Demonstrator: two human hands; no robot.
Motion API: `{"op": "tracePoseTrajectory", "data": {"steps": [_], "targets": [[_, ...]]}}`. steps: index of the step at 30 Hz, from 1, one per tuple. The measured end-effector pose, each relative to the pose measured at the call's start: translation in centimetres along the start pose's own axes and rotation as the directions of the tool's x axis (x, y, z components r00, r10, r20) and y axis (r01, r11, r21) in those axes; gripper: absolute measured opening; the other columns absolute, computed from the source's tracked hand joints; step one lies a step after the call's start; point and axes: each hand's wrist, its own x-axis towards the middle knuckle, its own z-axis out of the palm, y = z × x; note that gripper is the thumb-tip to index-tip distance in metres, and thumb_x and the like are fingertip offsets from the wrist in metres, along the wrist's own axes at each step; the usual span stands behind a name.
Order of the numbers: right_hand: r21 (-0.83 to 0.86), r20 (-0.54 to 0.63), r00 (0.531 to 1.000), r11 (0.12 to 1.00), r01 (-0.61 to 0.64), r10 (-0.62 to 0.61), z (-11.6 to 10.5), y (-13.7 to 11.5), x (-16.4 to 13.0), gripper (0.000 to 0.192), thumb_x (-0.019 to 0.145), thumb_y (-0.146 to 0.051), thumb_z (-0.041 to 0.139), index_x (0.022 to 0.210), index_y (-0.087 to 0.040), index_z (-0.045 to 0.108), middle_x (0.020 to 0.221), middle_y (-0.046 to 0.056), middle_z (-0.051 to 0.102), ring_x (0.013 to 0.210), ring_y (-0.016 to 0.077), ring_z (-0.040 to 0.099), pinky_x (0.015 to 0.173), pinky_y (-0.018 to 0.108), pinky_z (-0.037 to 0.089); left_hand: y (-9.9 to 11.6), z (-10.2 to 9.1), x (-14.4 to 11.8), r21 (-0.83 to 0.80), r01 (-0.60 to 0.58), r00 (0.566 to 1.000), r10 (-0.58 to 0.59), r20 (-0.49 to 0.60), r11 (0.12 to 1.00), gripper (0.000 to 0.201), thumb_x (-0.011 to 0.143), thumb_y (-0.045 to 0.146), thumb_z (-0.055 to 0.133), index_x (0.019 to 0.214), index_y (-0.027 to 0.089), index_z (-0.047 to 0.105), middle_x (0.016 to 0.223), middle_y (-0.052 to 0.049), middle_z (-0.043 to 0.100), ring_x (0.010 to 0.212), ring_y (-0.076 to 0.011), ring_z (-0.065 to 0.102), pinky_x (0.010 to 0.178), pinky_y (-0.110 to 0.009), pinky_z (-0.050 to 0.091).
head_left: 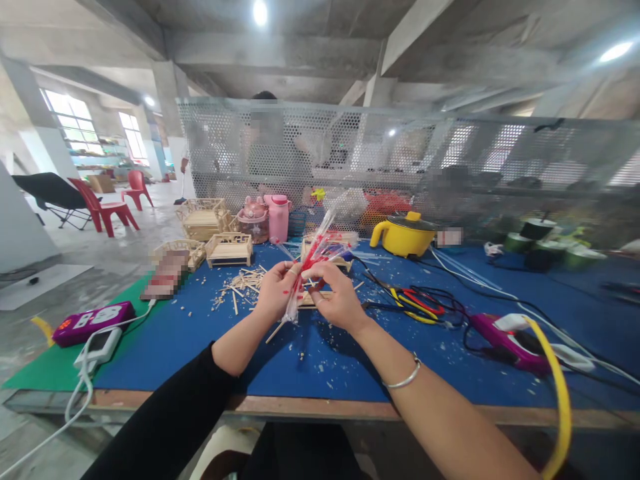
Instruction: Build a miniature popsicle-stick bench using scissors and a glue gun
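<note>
The bench (190, 347) was covered with a blue mat. On it lay wooden sticks (245, 280), small wooden furniture (229, 249), a yellow pot (404, 235), cables (425, 303) and a purple power strip (93, 322).

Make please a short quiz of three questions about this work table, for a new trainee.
1. True or false: both hands hold the same clear packet with red pieces in it.
2. What stands behind the hands, toward the mesh screen? A) a yellow pot B) a green kettle C) a white bucket
3. Fill in: the right wrist carries a silver ____.

Key
1. True: the left hand and the right hand both grip the clear packet above the blue table mat.
2. A: the yellow pot stands in front of the mesh screen.
3. Bangle: the bangle sits on the right wrist.
</note>
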Motion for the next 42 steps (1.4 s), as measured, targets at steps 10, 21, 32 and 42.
{"op": "tracePoseTrajectory", "data": {"steps": [10,21,32,42], "targets": [[-0.039,0.0,0.996,0.996,0.085,-0.085,-0.3,-0.2,0.1,0.013,0.08,-0.013,0.056,0.085,-0.022,0.064,0.093,0.005,0.064,0.09,0.0173,0.061,0.082,0.034,0.05,0.0,-0.5,0.3,-0.051,-0.02,0.999,0.018,-0.042,0.998,0.033,0.065,0.044,0.071,0.08,0.015,0.062,0.057,0.006,0.054,0.041,-0.0037,0.041,0.037,-0.016,0.028],[-0.072,0.063,0.994,0.993,0.09,-0.085,-0.9,-0.3,0.3,0.026,0.079,-0.009,0.048,0.097,-0.023,0.062,0.105,0.007,0.061,0.101,0.02,0.057,0.089,0.039,0.047,0.2,-0.8,0.7,-0.086,-0.011,0.996,0.004,-0.087,0.996,0.03,0.06,0.039,0.073,0.076,0.014,0.064,0.058,0.004,0.057,0.046,-0.0048,0.044,0.042,-0.017,0.031],[-0.246,0.198,0.954,0.931,0.269,-0.224,-0.6,-0.5,0.5,0.023,0.083,-0.012,0.05,0.093,-0.023,0.068,0.088,0.006,0.06,0.084,0.0173,0.054,0.074,0.032,0.048,-0.7,-0.2,0.0,-0.059,0.085,0.993,-0.08,0.089,0.995,0.017,0.055,0.027,0.071,0.062,0.012,0.066,0.055,0.0,0.06,0.048,-0.0078,0.048,0.049,-0.02,0.037],[0.186,0.133,0.989,0.978,-0.09,0.065,-1.2,-0.2,0.4,0.012,0.071,-0.009,0.058,0.073,-0.019,0.063,0.095,0.005,0.064,0.088,0.0172,0.06,0.08,0.034,0.048,-0.3,-0.3,-0.2,-0.158,0.284,0.956,-0.269,0.114,0.946,0.026,0.056,0.032,0.073,0.071,0.014,0.062,0.057,0.003,0.054,0.043,-0.0036,0.043,0.035,-0.014,0.02]]}}
